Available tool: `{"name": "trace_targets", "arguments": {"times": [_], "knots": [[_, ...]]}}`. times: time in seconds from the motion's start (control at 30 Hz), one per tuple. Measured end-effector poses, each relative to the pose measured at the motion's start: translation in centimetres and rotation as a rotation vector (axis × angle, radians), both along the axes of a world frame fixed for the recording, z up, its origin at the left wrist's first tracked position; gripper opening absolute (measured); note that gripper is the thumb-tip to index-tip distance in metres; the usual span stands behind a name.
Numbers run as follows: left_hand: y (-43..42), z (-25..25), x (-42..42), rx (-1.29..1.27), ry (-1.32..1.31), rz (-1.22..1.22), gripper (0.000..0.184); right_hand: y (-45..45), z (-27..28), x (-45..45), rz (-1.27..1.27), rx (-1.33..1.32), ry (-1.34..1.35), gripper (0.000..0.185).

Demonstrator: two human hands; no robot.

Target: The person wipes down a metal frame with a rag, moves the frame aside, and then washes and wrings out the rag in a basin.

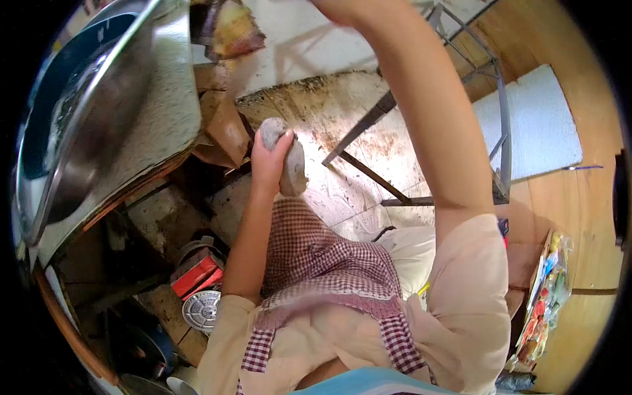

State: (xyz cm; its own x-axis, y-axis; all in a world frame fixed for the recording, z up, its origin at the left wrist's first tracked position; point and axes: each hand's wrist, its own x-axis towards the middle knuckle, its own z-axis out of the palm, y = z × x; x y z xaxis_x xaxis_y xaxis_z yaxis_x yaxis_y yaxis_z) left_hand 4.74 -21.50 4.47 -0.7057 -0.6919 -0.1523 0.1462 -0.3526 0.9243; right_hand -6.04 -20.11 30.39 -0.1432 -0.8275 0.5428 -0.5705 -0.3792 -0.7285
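Observation:
My left hand is closed around a bunched grey cloth, whose rounded top pokes out above the thumb while the rest hangs along the palm side. It is held over the stained, light floor, in front of the checked apron. My right arm reaches far forward, past a dark metal frame. Only the wrist end of my right hand shows at the top edge; its fingers are cut off, so what it touches cannot be seen.
At left, a metal basin stands on a worn counter. Underneath are a red box and a round metal grate. On the right are a white board, a wooden surface and plastic-wrapped colourful items.

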Motion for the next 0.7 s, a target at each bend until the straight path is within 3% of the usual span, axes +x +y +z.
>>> {"name": "trace_targets", "arguments": {"times": [0.1, 0.13, 0.2, 0.23, 0.3, 0.33, 0.4, 0.47, 0.57, 0.7], "knots": [[0.6, -2.9, -4.9, 0.036, 0.016, -0.020, 0.041, 8.5, -8.8, -3.1, -0.240, 0.396, -0.295, 0.036], [1.0, -3.5, -6.7, 0.016, -0.006, -0.031, 0.040, 10.7, -15.2, -5.2, -0.269, 0.334, -0.290, 0.036], [1.7, -5.6, -10.4, -0.048, -0.012, -0.084, 0.047, 16.2, -24.6, -5.7, -0.250, 0.520, -1.147, 0.039], [1.6, -7.0, -12.3, -0.191, -0.025, -0.120, 0.050, 18.9, -30.4, -6.0, -0.264, 0.462, -1.559, 0.038], [2.0, -9.9, -15.2, -0.471, -0.058, -0.194, 0.055, 23.3, -39.6, -6.2, -0.478, 0.355, -1.825, 0.026], [2.5, -8.7, -15.7, -0.448, -0.101, -0.305, 0.066, 24.9, -42.9, -6.3, -0.644, 0.341, -1.844, 0.021], [3.6, -8.2, -17.0, -0.401, 0.041, -0.463, 0.070, 28.8, -49.7, -8.2, -0.882, 0.450, -1.602, 0.020], [3.9, -8.5, -17.8, -0.324, 0.114, -0.563, 0.074, 31.1, -52.4, -10.0, -1.302, 0.665, -1.116, 0.029], [3.5, -9.1, -18.6, -0.256, 0.085, -0.642, 0.071, 34.8, -55.2, -12.4, -1.489, 0.755, -0.109, 0.033], [4.0, -8.9, -18.9, -0.256, -0.003, -0.612, 0.053, 30.1, -60.1, -12.9, -1.493, 0.274, -0.488, 0.028]]}}
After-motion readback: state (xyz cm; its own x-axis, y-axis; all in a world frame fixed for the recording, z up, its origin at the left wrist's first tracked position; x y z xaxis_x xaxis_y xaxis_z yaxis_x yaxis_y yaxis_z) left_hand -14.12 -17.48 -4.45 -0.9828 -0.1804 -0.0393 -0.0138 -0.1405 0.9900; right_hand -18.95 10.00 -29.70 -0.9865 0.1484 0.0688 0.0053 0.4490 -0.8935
